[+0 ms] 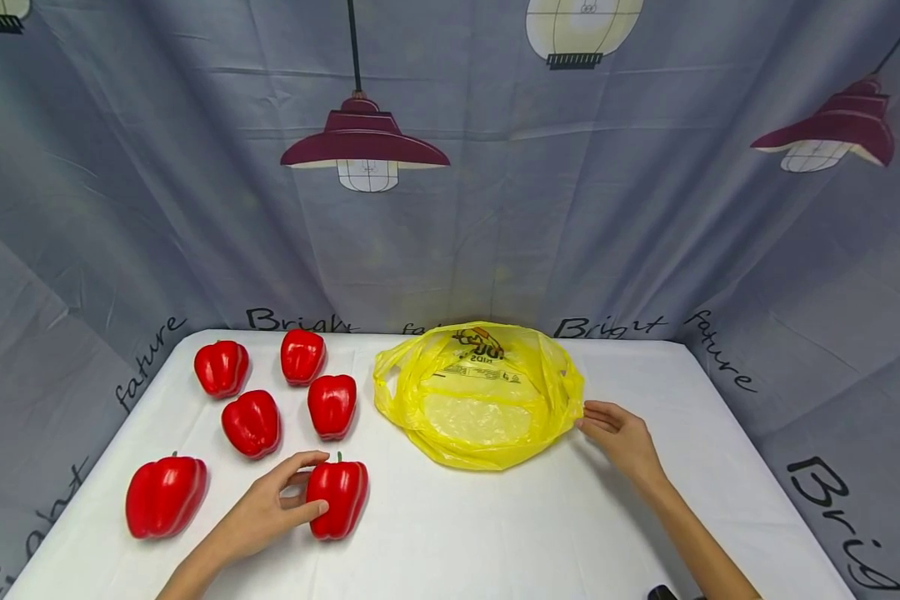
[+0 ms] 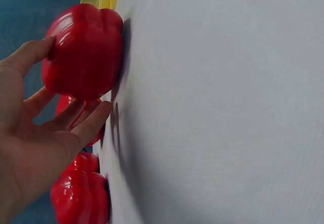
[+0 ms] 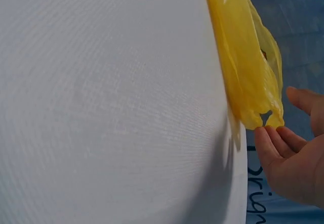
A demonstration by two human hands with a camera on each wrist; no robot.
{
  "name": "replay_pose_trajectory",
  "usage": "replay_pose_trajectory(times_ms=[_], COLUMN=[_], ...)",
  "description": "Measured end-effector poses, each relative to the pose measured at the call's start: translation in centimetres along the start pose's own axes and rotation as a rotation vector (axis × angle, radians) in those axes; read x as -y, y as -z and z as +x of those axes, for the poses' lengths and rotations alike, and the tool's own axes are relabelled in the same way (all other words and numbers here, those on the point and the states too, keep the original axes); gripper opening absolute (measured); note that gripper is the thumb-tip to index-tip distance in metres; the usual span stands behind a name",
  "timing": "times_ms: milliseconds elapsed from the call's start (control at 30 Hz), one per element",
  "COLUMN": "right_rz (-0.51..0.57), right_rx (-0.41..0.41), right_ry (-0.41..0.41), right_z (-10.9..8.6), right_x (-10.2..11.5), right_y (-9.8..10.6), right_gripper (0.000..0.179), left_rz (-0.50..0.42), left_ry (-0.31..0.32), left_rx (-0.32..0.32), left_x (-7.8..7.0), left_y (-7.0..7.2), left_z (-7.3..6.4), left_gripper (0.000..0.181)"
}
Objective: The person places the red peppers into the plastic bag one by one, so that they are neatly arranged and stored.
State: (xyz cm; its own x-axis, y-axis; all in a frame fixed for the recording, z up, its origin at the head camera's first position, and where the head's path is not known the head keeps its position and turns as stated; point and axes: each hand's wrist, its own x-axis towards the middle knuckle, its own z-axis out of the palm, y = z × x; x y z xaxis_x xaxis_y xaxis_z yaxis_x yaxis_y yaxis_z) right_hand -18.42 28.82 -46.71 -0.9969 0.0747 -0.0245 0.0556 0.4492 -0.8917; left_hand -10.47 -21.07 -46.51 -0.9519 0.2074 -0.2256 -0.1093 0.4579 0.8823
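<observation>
In the head view, my left hand [image 1: 264,507] is at the left side of a red bell pepper [image 1: 340,498] that stands on the table. The thumb touches the pepper's front, and the index finger reaches along its far side near the stem. The left wrist view shows the same pepper [image 2: 86,51] with the other fingers spread beside it, apart from its skin. My right hand [image 1: 622,437] is at the right edge of a yellow plastic bag [image 1: 487,454], whose mouth is spread wide. In the right wrist view its fingertips touch the bag's handle [image 3: 273,120], with the thumb apart.
Several more red bell peppers lie on the left of the white table [image 1: 540,533], among them a large one [image 1: 165,497] at the front left and one [image 1: 332,407] close to the bag. A printed grey curtain [image 1: 465,242] hangs behind. A small black object [image 1: 662,592] shows by the right forearm.
</observation>
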Motion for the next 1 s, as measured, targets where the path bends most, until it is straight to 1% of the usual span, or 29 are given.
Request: replay_pose_trajectory(times_ms=[100,267,367,533,767,867,1000], right_rz=[-0.008,-0.046,-0.055,-0.046,-0.04,-0.041,-0.011], right_rx=[0.005,0.0,0.008,0.013,-0.005,-0.006,-0.001], right_ry=[-0.032,-0.083,-0.102,-0.103,-0.088,-0.077,-0.071], right_z=[0.2,0.3,0.3,0.4,0.8,1.0,1.1], right_x=[-0.2,0.0,0.3,0.5,0.2,0.0,0.0], right_y=[-0.1,-0.5,-0.7,-1.0,-1.2,-1.2,-1.2], right_gripper=[0.055,0.059,0.06,0.058,0.046,0.044,0.042], left_rz=[-0.01,0.006,-0.016,-0.051,-0.091,-0.085,-0.128], left_ry=[0.011,0.017,0.012,0.002,-0.012,-0.014,-0.043], left_rx=[0.0,-0.01,-0.011,-0.015,-0.006,-0.019,-0.01], left_x=[0.0,-0.1,0.0,0.2,0.1,-0.3,-1.4], left_y=[0.0,-0.1,-0.2,-0.6,-1.3,-1.5,-2.0], left_z=[-0.1,0.0,0.1,0.2,0.7,1.0,1.8], left_gripper=[0.068,0.067,0.065,0.064,0.06,0.062,0.061])
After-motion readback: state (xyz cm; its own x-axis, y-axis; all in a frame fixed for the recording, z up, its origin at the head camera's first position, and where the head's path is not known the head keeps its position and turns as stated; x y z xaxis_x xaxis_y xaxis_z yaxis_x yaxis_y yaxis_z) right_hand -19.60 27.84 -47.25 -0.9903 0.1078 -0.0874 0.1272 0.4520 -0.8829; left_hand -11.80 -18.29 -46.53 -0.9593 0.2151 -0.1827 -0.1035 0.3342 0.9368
